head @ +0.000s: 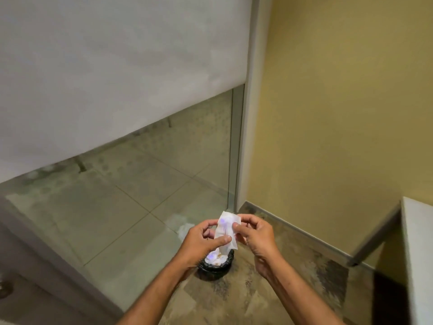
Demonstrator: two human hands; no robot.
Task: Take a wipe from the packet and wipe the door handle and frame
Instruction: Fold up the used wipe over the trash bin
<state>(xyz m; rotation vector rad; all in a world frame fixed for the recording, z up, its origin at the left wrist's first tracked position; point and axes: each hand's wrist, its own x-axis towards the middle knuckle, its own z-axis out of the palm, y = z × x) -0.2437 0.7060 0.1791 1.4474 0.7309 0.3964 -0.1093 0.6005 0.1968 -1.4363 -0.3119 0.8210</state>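
Note:
A white wipe (pixel 226 231) hangs between both hands, low in the middle of the view. My left hand (pixel 203 240) pinches its left edge with thumb and fingers. Its right edge is pinched by my right hand (pixel 255 233). Directly under the hands stands a small black bin (pixel 214 266) with white waste inside. A glass door (pixel 164 160) with a frosted upper part fills the left, and its pale frame (pixel 246 127) runs down beside the yellow wall. I see no door handle and no wipe packet.
A yellow wall (pixel 339 113) closes the right side. A pale table top (pixel 419 254) with a grey leg (pixel 372 238) juts in at the right edge. The floor is mottled brown tile. A grey door edge (pixel 46 266) crosses the lower left.

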